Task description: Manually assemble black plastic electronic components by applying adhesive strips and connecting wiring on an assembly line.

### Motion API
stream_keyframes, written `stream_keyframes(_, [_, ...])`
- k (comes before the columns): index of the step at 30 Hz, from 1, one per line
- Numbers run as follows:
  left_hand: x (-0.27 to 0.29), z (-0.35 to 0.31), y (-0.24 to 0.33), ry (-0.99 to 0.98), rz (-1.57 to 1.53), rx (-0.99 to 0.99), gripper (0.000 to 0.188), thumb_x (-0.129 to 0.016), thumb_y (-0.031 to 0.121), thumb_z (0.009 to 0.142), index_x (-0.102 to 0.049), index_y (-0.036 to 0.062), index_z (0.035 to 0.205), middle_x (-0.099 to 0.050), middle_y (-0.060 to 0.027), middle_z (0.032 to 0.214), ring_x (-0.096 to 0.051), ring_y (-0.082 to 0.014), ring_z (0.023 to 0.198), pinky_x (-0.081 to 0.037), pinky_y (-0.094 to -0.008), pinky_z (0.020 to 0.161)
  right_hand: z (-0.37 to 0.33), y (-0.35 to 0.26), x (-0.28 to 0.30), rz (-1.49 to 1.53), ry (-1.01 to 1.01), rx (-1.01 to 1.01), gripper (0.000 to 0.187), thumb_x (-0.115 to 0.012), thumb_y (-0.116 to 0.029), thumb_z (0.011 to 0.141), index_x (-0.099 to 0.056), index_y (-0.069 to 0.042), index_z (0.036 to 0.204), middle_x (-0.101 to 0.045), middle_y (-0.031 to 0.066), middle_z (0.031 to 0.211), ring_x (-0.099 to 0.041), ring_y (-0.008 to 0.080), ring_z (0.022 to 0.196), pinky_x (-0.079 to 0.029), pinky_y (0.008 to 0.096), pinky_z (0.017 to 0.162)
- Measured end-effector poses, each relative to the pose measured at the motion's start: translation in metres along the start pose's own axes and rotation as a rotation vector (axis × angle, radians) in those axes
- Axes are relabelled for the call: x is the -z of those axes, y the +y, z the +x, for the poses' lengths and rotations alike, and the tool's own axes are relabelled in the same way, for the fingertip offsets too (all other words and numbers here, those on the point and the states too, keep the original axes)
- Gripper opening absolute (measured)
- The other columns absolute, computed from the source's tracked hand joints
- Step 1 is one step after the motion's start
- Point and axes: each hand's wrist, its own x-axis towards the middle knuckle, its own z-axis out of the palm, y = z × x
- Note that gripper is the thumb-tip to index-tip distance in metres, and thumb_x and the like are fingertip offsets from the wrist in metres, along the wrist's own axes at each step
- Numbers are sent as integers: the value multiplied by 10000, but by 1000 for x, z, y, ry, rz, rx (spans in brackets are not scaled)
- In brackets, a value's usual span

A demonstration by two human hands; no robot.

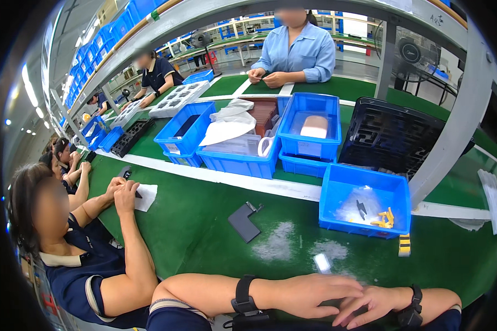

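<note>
My left hand (318,291) reaches across at the near edge of the green table, its fingers stretched out over my right hand. My right hand (370,304) lies beside and partly under it, fingers spread. Neither appears to hold anything. Both wrists wear black straps. Just beyond the hands, a small white block (322,263) lies on the green mat (193,237) near pale, dusty-looking patches. Farther off lies a flat dark-grey part (245,223) with a small metal piece at its upper corner.
A blue bin (364,226) holds a clear bag and yellow pieces; a yellow-black block (405,245) sits by it. More blue bins (237,164), a black tray (392,132) and a metal post (453,116) stand beyond. At left, a co-worker's hands (124,193) handle a dark part over white cloth.
</note>
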Motion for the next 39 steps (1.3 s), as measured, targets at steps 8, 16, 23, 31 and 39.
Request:
stream_keyframes(8, [15, 0, 6, 257, 285, 57, 539, -613, 44, 783, -437, 37, 1293, -394, -162, 1363, -445, -328, 1209, -411, -409, 969, 2, -1, -1, 91, -20, -71, 191, -674, -111, 817, -681, -33, 991, -647, 92, 862, -608, 200, 745, -465, 294, 666])
stream_keyframes(16, [53, 1, 6, 818, 708, 102, 798, -655, 32, 699, -267, 5, 1396, -188, -283, 1447, -244, -424, 1335, -242, -464, 1068, 3, 2, 2, 125, 1, -62, 183, -677, -107, 814, -678, -23, 977, -638, 100, 840, -608, 187, 737, -470, 285, 648])
stream_keyframes(23, [52, 1, -9, 803, 696, 168, 772, -643, 41, 710, -292, 43, 1397, -191, -236, 1462, -211, -415, 1350, -211, -473, 1078, 2, 12, 6, 94, -96, -41, 242, -658, -52, 833, -641, 9, 1066, -661, 125, 979, -635, 229, 847, -487, 303, 737])
stream_keyframes(31, [37, 0, -22, 446, 549, 306, 736, -654, 73, 736, -306, 84, 1385, -181, -205, 1465, -225, -417, 1339, -267, -469, 1076, 0, 7, -2, 67, -72, -41, 250, -659, -67, 837, -640, 6, 1075, -656, 126, 1000, -633, 227, 872, -488, 303, 756])
stream_keyframes(39, [37, -2, -26, 436, 495, 289, 777, -653, 75, 737, -263, 81, 1409, -124, -233, 1479, -217, -414, 1347, -278, -443, 1077, 2, -4, -6, 180, 39, -148, 193, -680, -117, 815, -672, -6, 972, -629, 91, 853, -608, 177, 750, -472, 278, 650])
